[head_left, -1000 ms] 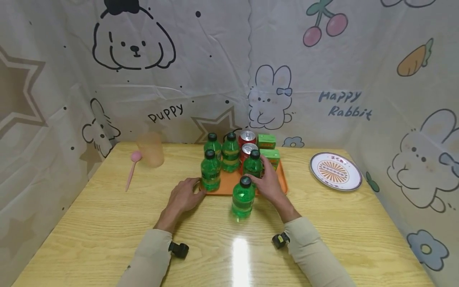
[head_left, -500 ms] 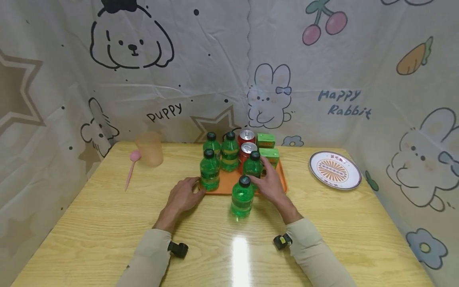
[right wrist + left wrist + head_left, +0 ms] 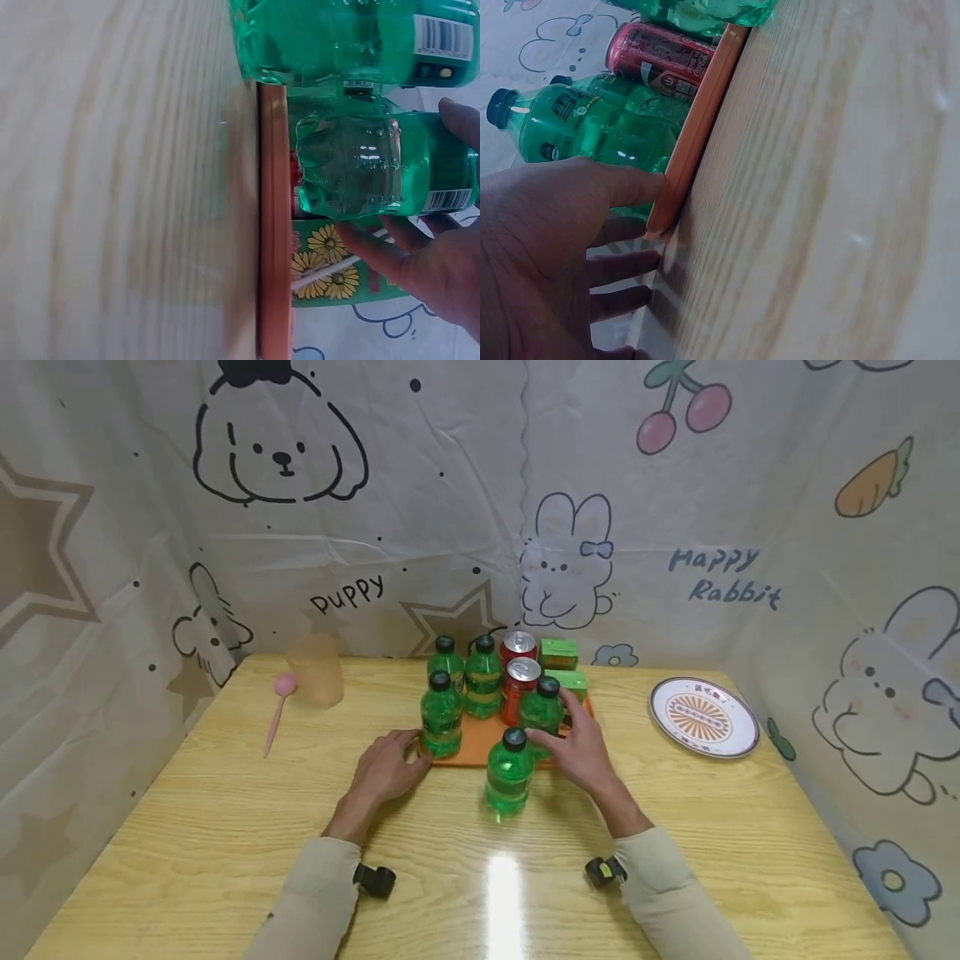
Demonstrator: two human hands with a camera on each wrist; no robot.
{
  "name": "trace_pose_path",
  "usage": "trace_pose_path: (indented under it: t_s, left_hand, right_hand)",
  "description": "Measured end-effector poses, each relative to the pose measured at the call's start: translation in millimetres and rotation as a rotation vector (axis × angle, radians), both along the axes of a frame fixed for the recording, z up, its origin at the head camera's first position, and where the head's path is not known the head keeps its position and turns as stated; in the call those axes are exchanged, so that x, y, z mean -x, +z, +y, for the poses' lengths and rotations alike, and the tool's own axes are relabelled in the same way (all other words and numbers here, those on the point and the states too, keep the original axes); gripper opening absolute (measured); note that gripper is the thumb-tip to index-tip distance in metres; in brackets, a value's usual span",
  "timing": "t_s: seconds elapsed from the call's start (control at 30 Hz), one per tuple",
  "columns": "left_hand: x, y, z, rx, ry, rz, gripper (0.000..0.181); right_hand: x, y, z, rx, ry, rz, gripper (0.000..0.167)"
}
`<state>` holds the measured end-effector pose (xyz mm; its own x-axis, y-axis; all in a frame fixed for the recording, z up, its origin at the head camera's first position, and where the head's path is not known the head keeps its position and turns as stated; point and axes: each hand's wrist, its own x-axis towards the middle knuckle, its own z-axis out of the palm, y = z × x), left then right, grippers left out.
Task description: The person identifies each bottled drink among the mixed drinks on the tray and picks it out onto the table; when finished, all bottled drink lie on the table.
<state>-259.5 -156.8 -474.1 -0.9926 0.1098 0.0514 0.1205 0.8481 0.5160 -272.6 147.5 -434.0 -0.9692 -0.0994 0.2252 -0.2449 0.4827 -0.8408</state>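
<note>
Green bottle [image 3: 540,714] clasped by right fingers [image 3: 375,251] has shifted rightward; loosely spread left fingers [image 3: 620,230] touch the tray [image 3: 478,747].

A booth-like tabletop setting, with cartoon-printed sheeting [image 3: 450,527] along three sides of a wood-grain table [image 3: 420,877].

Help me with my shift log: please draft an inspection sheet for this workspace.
Surface: wood-grain table with a glare patch.
Job's things: orange tray with three green bottles, two red cans, two drink cartons; a fourth bottle stands in front.
Clutter: pink spoon, translucent cup, patterned plate.
Hands: left hand touches the tray's front left corner; right hand grips a fifth bottle.
Cables: nothing seen.
Surroundings: cartoon-printed backdrop.
</note>
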Motion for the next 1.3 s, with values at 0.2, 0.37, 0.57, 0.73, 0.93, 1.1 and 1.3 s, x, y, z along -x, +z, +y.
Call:
trace_pose_path:
  t_s: [0.2, 0.37, 0.57, 0.73, 0.93, 1.1, 1.3]
  left_hand:
    - [-0.8, 0.3, 0.6, -0.002, -0.003, 0.004, 0.057]
    - [-1.3, 0.8, 0.2, -0.003, -0.009, -0.001, 0.057]
    - [-0.8, -0.5, 1.0, -0.002, -0.014, 0.002, 0.056]
    - [-1.2, -0.5, 0.6, 0.002, -0.003, 0.003, 0.056]
    - [-1.9, -1.2, 1.1, -0.006, -0.004, -0.004, 0.057]
    - [-1.7, -1.7, 0.9, -0.01, -0.004, 0.001, 0.056]
    - [-1.4, -1.7, 1.2, -0.009, -0.005, 0.003, 0.057]
  right_hand:
    - [-12.6, 1.9, 8, -0.003, 0.029, 0.017, 0.077]
    - [-23.0, -0.4, 14, -0.004, 0.035, 0.012, 0.076]
    - [-34.0, 0.0, 23, -0.044, 0.037, 0.024, 0.078]
    - [-42.7, -1.4, 29, -0.075, 0.067, 0.037, 0.077]
    - [-48.9, -2.9, 34, -0.095, 0.094, 0.022, 0.076]
    - [-49.8, -4.0, 35, -0.073, 0.136, -0.021, 0.079]
    - [-50.7, -7.5, 39, -0.1, 0.157, -0.006, 0.075]
